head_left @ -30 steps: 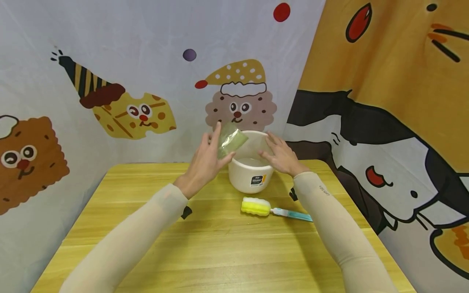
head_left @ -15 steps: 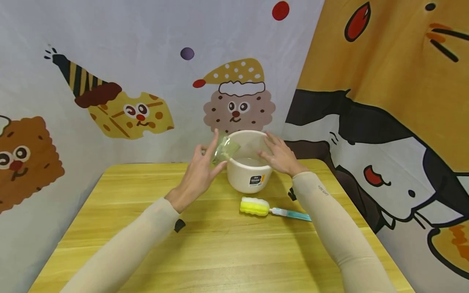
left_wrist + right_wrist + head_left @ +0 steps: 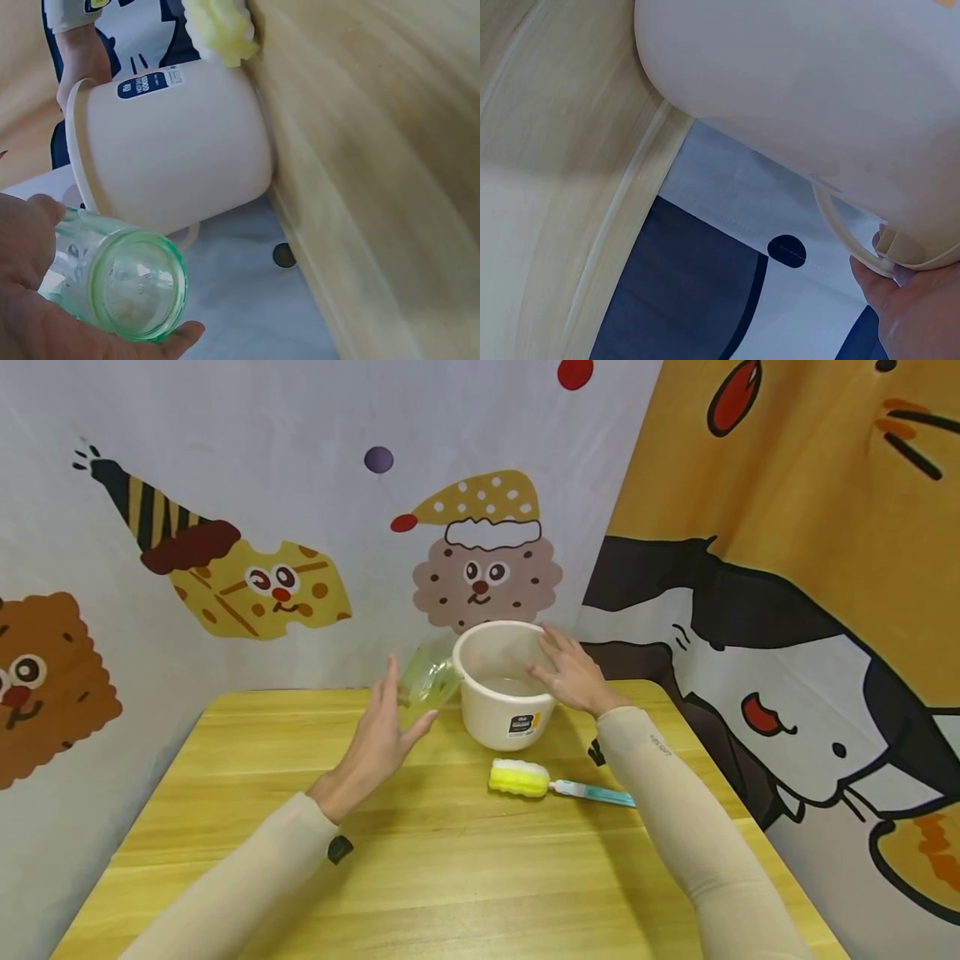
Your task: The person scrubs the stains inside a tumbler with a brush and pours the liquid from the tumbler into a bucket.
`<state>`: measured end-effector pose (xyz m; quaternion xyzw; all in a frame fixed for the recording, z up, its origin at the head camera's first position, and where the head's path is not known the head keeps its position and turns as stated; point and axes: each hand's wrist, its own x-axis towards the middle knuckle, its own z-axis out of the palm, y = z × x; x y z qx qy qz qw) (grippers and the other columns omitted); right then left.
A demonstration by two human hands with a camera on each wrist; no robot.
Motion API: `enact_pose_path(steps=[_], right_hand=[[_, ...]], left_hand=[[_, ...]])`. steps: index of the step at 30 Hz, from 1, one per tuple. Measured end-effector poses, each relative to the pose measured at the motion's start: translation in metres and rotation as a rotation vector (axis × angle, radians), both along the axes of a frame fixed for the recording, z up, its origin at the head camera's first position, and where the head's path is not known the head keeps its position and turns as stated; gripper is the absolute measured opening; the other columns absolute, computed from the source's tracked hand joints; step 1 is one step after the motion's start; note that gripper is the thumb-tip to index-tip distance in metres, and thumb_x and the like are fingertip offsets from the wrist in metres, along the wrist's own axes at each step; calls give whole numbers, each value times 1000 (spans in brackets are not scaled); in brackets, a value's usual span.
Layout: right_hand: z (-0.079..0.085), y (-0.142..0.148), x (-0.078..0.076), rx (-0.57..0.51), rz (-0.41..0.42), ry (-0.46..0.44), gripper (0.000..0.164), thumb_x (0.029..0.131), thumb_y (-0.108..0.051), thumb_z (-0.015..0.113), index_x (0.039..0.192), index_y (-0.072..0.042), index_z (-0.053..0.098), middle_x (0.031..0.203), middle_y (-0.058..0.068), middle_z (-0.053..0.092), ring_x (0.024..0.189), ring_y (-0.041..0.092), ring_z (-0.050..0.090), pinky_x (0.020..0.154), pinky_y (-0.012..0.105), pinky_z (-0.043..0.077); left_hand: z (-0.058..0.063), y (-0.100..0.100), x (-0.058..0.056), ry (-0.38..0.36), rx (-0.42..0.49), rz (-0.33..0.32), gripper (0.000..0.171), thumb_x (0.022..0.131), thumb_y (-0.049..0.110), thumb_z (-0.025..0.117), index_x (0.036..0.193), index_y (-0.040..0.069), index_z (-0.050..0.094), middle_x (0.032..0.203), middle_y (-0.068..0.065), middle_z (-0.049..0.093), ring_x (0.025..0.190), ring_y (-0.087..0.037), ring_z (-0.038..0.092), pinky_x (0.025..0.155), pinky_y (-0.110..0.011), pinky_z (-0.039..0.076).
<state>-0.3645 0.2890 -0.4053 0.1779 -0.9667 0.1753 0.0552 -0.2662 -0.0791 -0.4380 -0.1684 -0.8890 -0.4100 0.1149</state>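
My left hand (image 3: 367,747) holds a clear green drinking glass (image 3: 429,681) tilted just left of the white bucket (image 3: 495,718). In the left wrist view, the thick round base of the glass (image 3: 142,289) faces the camera, with thumb and fingers on either side of it. The bucket stands upright near the table's back edge, its label facing me. On its right rim my right hand (image 3: 573,677) keeps hold, the thumb reaching inside. In the right wrist view those fingers sit where the bucket handle (image 3: 840,232) joins the rim.
A sponge brush with a yellow and white head (image 3: 519,778) and a blue handle (image 3: 596,794) lies in front of the bucket, partly under the right forearm. The wooden table (image 3: 450,877) ends close behind the bucket, where a printed cloth (image 3: 300,485) hangs.
My left hand has drawn left and down with the glass, from over the bucket's mouth to beside its left rim. The right hand has stayed on the rim.
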Motion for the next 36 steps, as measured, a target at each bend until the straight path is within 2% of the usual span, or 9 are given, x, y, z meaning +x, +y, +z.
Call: enact_pose_path(steps=[3,5,13,17,23,28,32,36], right_hand=[[1,0,0,6,-2,-2,84,119,-53,51,182,-1,30,198,16,12,181,51,18,145,77,21],[1,1,0,7,-2,-2,84,119,-53,51,182,-1,30,198,16,12,181,50,17,145,76,21],[-2,2,0,-3,-2,4,83,120,-53,51,182,-2,31,197,17,13,181,51,18,145,76,21],[-2,2,0,-10,-6,1,83,120,-53,51,182,-2,31,197,17,14,181,51,18,145,77,21],[-2,2,1,-4,-4,-6,85,120,-57,49,182,-2,30,197,17,13,181,51,17,145,76,20],[-2,3,0,-4,-10,1,84,120,-56,50,182,-1,31,197,18,14,181,51,18,144,77,21],[-1,3,-1,-9,-10,0,86,119,-58,50,182,-2,31,197,17,14,181,50,18,144,78,22],[0,2,0,-11,-7,-3,86,120,-58,50,182,-2,31,197,17,13,181,51,18,145,77,21]], left_hand=[[-5,-5,3,6,13,-10,117,112,31,83,188,11,-4,186,-36,28,159,-58,53,127,-71,53],[-9,-9,5,17,13,-11,118,110,29,86,187,8,0,187,-35,26,165,-57,45,132,-71,48],[-28,-17,10,2,0,11,113,106,24,89,184,0,11,173,-40,41,145,-54,62,120,-69,61],[-35,-21,13,-9,-14,18,107,104,24,90,180,-4,21,163,-37,51,136,-49,67,114,-65,65],[-43,-28,20,-45,-45,24,100,103,32,93,175,-3,34,156,-32,60,137,-49,67,114,-67,63],[-49,-31,22,-77,-43,14,97,102,34,94,173,-1,36,148,-30,67,133,-49,70,111,-66,65],[-53,-33,24,-90,-26,14,95,102,33,94,170,0,38,148,-31,70,137,-52,71,113,-67,64],[-55,-35,26,-98,2,-6,91,101,31,95,167,2,38,145,-30,72,132,-49,75,105,-61,70]])
